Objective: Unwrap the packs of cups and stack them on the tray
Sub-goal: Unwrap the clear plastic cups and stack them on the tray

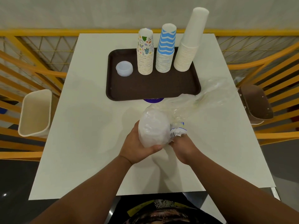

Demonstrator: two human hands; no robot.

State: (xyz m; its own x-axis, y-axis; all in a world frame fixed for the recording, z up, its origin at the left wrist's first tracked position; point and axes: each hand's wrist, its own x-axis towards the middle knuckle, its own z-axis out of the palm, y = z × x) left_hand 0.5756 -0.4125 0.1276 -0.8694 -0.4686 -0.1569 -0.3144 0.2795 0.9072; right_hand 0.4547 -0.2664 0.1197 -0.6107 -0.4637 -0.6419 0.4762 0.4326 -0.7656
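A dark brown tray [145,88] lies at the far middle of the white table. On it stand three upside-down stacks: patterned cups [145,52], blue zigzag cups [165,49] and tall plain white cups [189,44], plus a small translucent stack [124,68] at the left. Above the table's centre my left hand [137,144] grips a pack of clear plastic cups [152,126] from below. My right hand [182,146] pinches the pack's crumpled wrapper with its printed label [178,129] at the pack's right side.
Loose clear plastic wrap [210,96] lies right of the tray. A purple sticker [153,99] peeks out under the tray's near edge. A cream chair [35,113] stands left, a brown chair [255,102] right. Yellow railing [32,50] surrounds the table.
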